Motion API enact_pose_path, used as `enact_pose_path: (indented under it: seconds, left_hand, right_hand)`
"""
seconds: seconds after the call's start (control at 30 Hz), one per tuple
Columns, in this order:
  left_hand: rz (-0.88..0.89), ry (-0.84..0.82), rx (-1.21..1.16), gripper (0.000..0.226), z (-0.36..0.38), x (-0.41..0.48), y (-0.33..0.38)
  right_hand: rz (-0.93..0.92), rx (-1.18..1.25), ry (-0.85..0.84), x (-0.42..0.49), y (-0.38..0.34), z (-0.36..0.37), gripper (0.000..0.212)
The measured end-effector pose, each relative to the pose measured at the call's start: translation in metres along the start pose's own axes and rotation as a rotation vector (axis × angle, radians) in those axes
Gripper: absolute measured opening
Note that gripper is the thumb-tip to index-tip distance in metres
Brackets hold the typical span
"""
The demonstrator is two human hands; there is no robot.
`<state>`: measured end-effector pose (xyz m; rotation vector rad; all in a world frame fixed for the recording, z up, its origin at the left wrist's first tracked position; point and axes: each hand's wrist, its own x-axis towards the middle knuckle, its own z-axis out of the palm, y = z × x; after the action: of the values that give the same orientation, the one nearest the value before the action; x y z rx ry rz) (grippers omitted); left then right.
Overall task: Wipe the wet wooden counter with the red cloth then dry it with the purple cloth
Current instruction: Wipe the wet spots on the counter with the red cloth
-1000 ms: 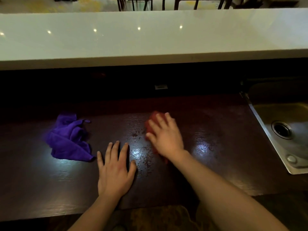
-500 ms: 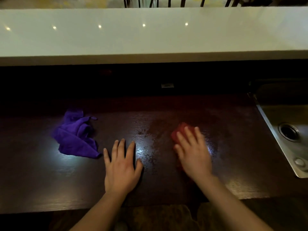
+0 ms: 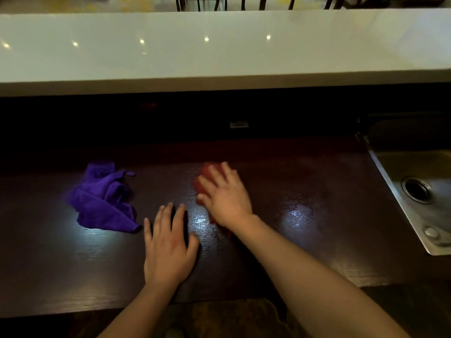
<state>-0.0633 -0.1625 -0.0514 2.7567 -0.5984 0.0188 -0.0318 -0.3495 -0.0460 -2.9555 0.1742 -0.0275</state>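
The dark wooden counter (image 3: 305, 191) runs across the view, with wet shine near its middle. My right hand (image 3: 225, 195) presses flat on the red cloth (image 3: 206, 172), which mostly hides beneath the palm; only its far edge shows past the fingers. My left hand (image 3: 168, 247) lies flat on the counter, fingers spread, holding nothing, just left of and nearer than the right hand. The purple cloth (image 3: 103, 198) sits crumpled on the counter to the left, apart from both hands.
A steel sink (image 3: 415, 189) with a round drain is set into the counter at the right. A raised white bar top (image 3: 219, 52) spans the back above a dark recess. Chair legs stand beyond it.
My right hand has swept the red cloth from the right back to the left, toward the middle of the counter. The left hand stays planted.
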Motion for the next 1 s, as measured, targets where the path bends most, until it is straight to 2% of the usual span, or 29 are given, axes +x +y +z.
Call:
enact_pose_path:
  seconds: [0.1,0.2,0.27,0.37,0.43,0.47,0.53,0.7,0.8,0.87,1.0]
  left_hand:
    - [0.004,0.006,-0.015,0.066,0.001,0.0,-0.001]
    - [0.012,0.008,-0.021,0.064,0.001,0.001,-0.001]
    - [0.02,-0.002,-0.012,0.063,0.001,0.001,-0.002]
    - [0.024,-0.023,0.018,0.064,0.003,0.001,-0.002]
    - [0.028,-0.032,0.03,0.063,0.003,0.001,-0.002]
    - [0.028,-0.034,0.034,0.063,0.004,0.002,-0.003]
    - [0.026,-0.047,0.046,0.062,0.004,0.001,-0.003]
    - [0.039,-0.06,0.049,0.06,0.001,0.001,-0.001]
    - [0.026,-0.057,-0.024,0.058,-0.006,-0.002,0.0]
    - [-0.001,-0.031,-0.133,0.056,-0.012,-0.003,-0.001]
    - [0.012,0.012,-0.237,0.055,-0.031,-0.008,-0.023]
  right_hand:
    - [-0.204,-0.003,0.005,-0.048,0.014,0.002,0.045]
    - [-0.154,-0.024,0.061,-0.106,0.069,-0.002,0.042]
    - [0.005,-0.034,0.087,-0.132,0.115,-0.011,0.043]
    - [0.406,0.01,0.191,-0.131,0.164,-0.025,0.042]
    - [0.606,0.038,0.233,-0.117,0.166,-0.029,0.042]
    - [0.642,0.043,0.238,-0.111,0.158,-0.029,0.043]
    - [0.592,0.034,0.229,-0.114,0.132,-0.023,0.043]
    - [0.178,0.072,0.116,-0.142,0.019,0.006,0.047]
    - [-0.054,0.094,0.075,-0.108,-0.023,0.013,0.044]
    - [-0.077,0.11,0.076,-0.068,-0.025,0.009,0.042]
    - [0.012,0.132,0.048,-0.006,-0.014,0.006,0.042]
